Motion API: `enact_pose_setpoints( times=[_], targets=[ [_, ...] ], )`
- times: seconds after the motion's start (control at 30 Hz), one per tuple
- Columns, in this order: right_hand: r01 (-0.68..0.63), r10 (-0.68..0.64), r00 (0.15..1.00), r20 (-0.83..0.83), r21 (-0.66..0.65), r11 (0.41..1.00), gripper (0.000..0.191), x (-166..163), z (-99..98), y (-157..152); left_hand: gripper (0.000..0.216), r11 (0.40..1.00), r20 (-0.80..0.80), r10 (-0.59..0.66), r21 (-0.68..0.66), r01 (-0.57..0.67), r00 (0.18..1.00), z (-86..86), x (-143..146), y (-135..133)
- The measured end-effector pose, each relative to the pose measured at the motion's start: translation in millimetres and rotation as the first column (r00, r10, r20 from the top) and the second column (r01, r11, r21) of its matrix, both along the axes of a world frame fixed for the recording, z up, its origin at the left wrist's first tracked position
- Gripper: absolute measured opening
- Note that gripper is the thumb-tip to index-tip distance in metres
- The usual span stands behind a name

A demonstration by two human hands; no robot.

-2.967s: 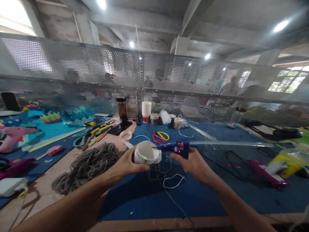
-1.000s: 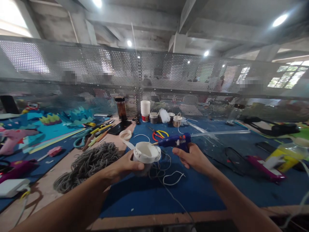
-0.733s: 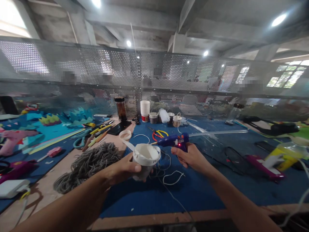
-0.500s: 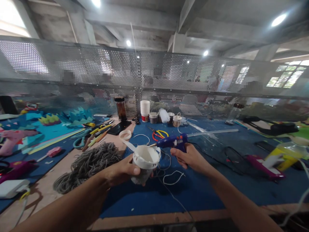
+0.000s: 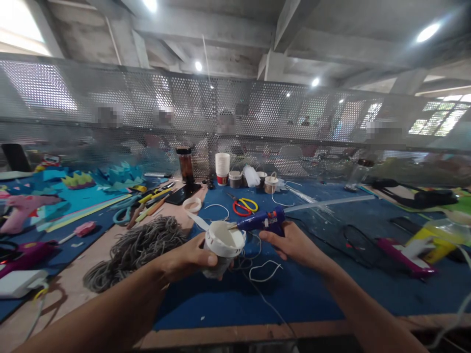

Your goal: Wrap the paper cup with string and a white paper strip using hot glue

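My left hand [image 5: 195, 259] is closed round a paper cup [image 5: 221, 262] with a grey lower part and a white band at its rim. From the cup's far left side a loose white strip [image 5: 196, 218] runs up and ends in a curl. My right hand [image 5: 290, 239] grips a blue hot glue gun [image 5: 263, 220] by its handle. The gun's nozzle points left and reaches over the cup's rim; whether it touches the cup I cannot tell. A long clear glue stick [image 5: 331, 202] sticks out of the gun's back end.
Grey yarn [image 5: 140, 250] lies heaped at the left. Behind the cup are scissors with red and yellow handles [image 5: 246, 206], a stack of paper cups [image 5: 222, 169] and several small decorated cups. A purple glue gun [image 5: 405, 257] lies right; white cord [image 5: 265, 272] lies below my right hand.
The glue gun has moved slightly left and down, so its nozzle now overlaps the cup's opening. The cup has tilted a little in my left hand.
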State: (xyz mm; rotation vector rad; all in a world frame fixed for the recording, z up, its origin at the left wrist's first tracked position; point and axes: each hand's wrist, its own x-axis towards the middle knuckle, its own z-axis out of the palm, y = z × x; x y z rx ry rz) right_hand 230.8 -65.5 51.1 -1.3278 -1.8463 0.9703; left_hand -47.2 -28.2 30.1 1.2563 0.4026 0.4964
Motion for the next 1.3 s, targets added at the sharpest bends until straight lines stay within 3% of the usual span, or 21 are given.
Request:
enact_pose_setpoints(
  times=[0.27, 0.57, 0.67, 0.83, 0.93, 1.13, 1.3],
  targets=[
    [0.027, -0.027, 1.0, -0.005, 0.008, 1.0, 0.037, -1, 5.2, -3, 0.06, 0.976, -0.081, 0.124, 0.19, -0.107, 0.989, 6.5, 3, 3],
    [0.125, -0.121, 0.987, -0.108, 0.032, 0.992, 0.05, 1, 8.4, -3, 0.08, 0.846, -0.084, 0.358, 0.451, -0.285, 0.93, -4.7, 2, 12],
    [0.147, -0.144, 0.986, -0.079, 0.041, 0.988, 0.053, 0, 6.8, -4, 0.084, 0.818, -0.08, 0.413, 0.471, -0.331, 0.907, -4.0, 1, 12],
    [0.193, -0.19, 0.979, -0.068, 0.037, 0.981, 0.054, -1, 4.0, -4, 0.076, 0.835, -0.105, 0.438, 0.414, -0.361, 0.893, 5.3, -2, 6],
    [0.2, -0.198, 0.979, -0.043, 0.036, 0.979, 0.056, -1, 3.0, -3, 0.075, 0.817, -0.079, 0.465, 0.422, -0.393, 0.882, 7.2, -3, 5],
    [0.157, -0.154, 0.987, -0.044, 0.098, 0.983, 0.048, -3, 0.7, -3, 0.067, 0.736, -0.057, 0.516, 0.539, -0.409, 0.854, 6.6, -2, 8],
    [0.151, -0.15, 0.989, -0.02, 0.148, 0.977, 0.036, -4, -2.4, -3, 0.069, 0.625, 0.002, 0.598, 0.625, -0.468, 0.802, 7.7, 0, 7]
  ],
)
